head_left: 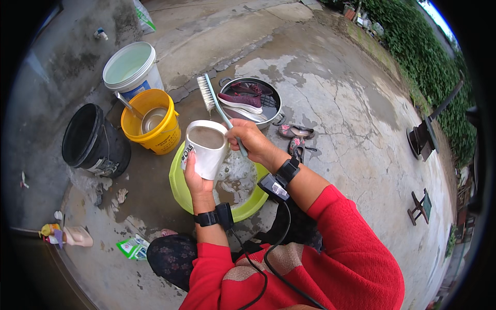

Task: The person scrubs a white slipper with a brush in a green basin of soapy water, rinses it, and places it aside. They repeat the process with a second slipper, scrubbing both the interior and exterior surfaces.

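My left hand (198, 179) grips a white, rounded item (205, 161) from below. It has a greyish-brown oval face and dark printed letters on its side; whether it is a slipper or a cup I cannot tell. In my right hand (250, 139) is the light-blue handle of a scrubbing brush (211, 95), its white bristles pointing left and raised above the item. The right fingers meet the item's right rim. Below both hands sits a lime-green plastic basin (180, 190) holding murky, foamy water.
Dark red sneakers (242, 101) lie in a round metal pan (278, 95) beyond the basin. Flowered cloth shoes (296, 133) rest to its right. At left stand a yellow bucket (166, 133), a black bucket (112, 153) and a white bucket (149, 79). A folding stool (420, 207) is far right.
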{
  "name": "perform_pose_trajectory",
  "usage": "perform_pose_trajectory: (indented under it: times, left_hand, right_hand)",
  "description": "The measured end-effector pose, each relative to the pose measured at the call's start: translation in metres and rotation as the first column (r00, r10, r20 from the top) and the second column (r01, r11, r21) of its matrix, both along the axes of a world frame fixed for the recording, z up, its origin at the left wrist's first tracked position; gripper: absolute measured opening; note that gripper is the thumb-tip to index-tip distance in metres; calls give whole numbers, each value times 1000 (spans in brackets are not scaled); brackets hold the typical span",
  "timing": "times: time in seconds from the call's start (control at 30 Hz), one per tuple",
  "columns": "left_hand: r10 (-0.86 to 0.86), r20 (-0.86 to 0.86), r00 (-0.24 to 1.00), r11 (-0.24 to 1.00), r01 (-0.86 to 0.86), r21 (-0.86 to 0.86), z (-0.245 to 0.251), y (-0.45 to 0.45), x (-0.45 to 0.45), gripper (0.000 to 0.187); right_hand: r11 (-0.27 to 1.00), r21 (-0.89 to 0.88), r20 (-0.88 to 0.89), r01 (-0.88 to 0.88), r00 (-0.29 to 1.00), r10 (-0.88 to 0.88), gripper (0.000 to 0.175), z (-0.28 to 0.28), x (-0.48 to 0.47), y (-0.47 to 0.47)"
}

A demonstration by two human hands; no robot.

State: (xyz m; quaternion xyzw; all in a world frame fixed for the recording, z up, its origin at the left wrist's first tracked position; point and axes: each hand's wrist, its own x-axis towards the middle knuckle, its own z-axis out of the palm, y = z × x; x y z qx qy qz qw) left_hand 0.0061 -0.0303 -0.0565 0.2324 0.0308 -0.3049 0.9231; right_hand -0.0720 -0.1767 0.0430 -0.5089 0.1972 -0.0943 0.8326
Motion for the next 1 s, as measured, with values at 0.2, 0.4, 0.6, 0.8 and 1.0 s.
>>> perform_pose_trajectory:
  times: [0.2, 0.4, 0.6, 0.8, 1.0]
  left_hand:
    - [-8, 7, 1000, 1000, 8, -7, 3, -1, -1, 49]
    - [38, 11, 999, 999, -39, 21, 9, -5, -4, 47]
    - [124, 82, 989, 986, -132, 100, 14, -8, -8, 46]
    - [150, 62, 987, 983, -155, 95, 18, -9, -10, 45]
    - [173, 52, 984, 976, -178, 128, 19, -10, -12, 45]
  right_hand:
    - [1000, -21, 24, 8, 1000, -8, 11, -5, 2, -2]
    - [986, -157, 45, 60, 998, -53, 13, -11, 6, -1]
    - [982, -162, 2, 100, 995, -101, 13, -14, 7, -1]
    - [987, -121, -1, 102, 995, -103, 12, -15, 9, -3]
    - [984, -154, -7, 84, 996, -87, 13, -14, 9, -2]
